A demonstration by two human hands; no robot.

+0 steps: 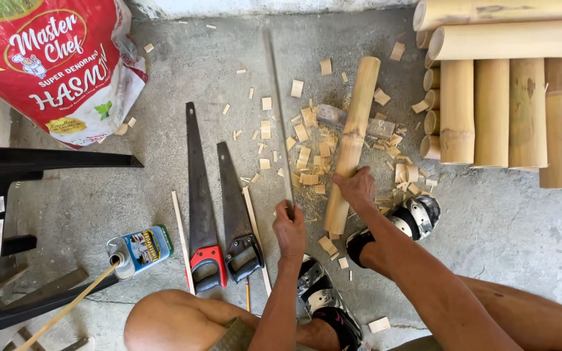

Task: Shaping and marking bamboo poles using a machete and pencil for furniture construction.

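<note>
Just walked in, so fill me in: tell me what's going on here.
A person sits over a concrete floor. The right hand grips a bamboo pole lying among bamboo chips. The left hand holds a long thin blade. Two handsaws lie alongside, cut bamboo stacked beyond.

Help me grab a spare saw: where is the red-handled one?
In the head view, the red-handled saw lies on the concrete floor, left of the left hand, between a thin stick and the black-handled saw.

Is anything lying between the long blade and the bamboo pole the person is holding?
Only loose bamboo chips lie on the floor between them. The left hand grips the blade; the right hand rests on the bamboo pole.
</note>
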